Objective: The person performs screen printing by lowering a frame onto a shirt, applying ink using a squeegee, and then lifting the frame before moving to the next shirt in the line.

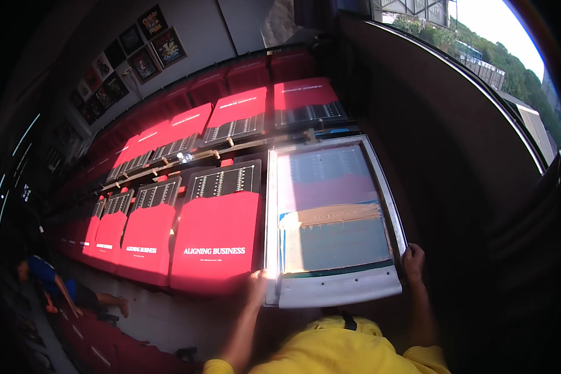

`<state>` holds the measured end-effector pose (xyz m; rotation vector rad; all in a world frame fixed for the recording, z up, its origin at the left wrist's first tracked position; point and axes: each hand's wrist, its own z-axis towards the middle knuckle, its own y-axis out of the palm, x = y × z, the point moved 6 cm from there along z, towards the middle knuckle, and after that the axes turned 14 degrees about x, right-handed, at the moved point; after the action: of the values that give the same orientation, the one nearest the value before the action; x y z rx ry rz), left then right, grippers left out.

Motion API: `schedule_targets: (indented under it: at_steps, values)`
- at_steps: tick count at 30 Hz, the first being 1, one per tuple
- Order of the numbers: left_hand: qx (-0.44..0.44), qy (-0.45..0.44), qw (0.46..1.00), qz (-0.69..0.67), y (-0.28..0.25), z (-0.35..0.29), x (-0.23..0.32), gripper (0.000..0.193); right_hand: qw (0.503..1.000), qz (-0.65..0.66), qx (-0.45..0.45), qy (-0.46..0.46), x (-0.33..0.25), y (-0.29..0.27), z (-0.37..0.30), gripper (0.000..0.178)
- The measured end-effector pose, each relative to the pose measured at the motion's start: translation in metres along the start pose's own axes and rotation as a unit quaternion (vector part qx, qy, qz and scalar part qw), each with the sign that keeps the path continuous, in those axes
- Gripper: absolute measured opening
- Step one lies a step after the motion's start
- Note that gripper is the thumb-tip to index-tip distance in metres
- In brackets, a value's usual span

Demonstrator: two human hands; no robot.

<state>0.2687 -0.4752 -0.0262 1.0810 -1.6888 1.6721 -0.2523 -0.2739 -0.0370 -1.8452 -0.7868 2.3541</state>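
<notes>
Closest to us, our left hand (257,287) and right hand (413,260) are closed on opposite side edges of the framed screen (335,242), by its near corners. If we pulled unevenly, it could twist askew; if we tipped it, the tan paste (327,214) banked across it might slide. Just left, the nearest red garment (215,227) could smear if the screen swung. Beyond the rail (249,146), the far red garments (238,105) look less exposed.

Far grey wall (201,31); window (495,47) at right.
Framed prints (144,65) clustered far left; green trees (510,67) outside; blue-shirted person (54,274) near left.
</notes>
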Motion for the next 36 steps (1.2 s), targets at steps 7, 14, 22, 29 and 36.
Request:
schedule_targets:
  at_steps: [7, 14, 22, 29, 36]
  values:
    - [-0.001, 0.030, 0.999, 0.016, -0.006, -0.004, 0.014, 0.030, 0.996, -0.025, -0.023, 0.078, -0.027, -0.007, -0.010, 0.017]
    - [0.011, 0.161, 0.976, 0.146, 0.010, 0.012, -0.015, 0.026, 0.996, -0.024, 0.041, -0.070, 0.006, 0.002, -0.008, 0.015]
    - [0.065, 0.179, 0.977, 0.092, -0.010, -0.013, 0.029, 0.025, 0.941, -0.231, -0.003, -0.248, -0.094, -0.010, -0.030, 0.025]
    - [-0.204, 0.112, 0.970, -0.073, -0.018, -0.115, 0.074, 0.036, 0.744, -0.224, -0.407, -0.481, -0.152, 0.011, -0.169, 0.065]
    - [-0.463, -0.003, 0.877, -0.126, 0.080, -0.182, 0.022, 0.039, 0.713, -0.320, -0.415, -0.466, -0.180, 0.037, -0.170, 0.050]
